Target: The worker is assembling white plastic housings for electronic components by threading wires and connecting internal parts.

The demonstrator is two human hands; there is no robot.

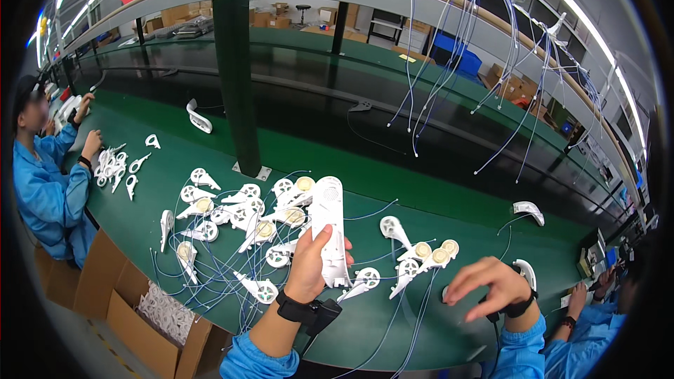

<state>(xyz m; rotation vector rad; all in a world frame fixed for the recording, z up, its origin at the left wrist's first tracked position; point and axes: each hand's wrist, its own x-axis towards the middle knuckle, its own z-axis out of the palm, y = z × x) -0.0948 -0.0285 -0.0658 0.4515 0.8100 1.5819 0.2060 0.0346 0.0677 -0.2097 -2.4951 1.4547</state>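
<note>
My left hand (309, 260) grips a long white plastic housing half (331, 228), held upright with its ribbed inner side and a round pattern of small holes showing. My right hand (491, 286) hovers over the green table at the right, its fingers apart and slightly blurred, with nothing visible in them. Close by that hand, partly behind it, lies a curved white shell (525, 274). Between my hands are white plastic arms with wheel-like round ends (394, 230) and thin blue wires. Left of the housing half spreads a tangled heap of similar wired parts (242, 212).
Beyond the green table (295, 330) runs a dark conveyor belt (295, 95). A green post (237, 84) rises from the table. Wire bundles (456, 35) hang from the rail overhead. Co-workers in blue sit left (45, 175) and right (586, 344). A cardboard box (144, 333) of white parts stands lower left.
</note>
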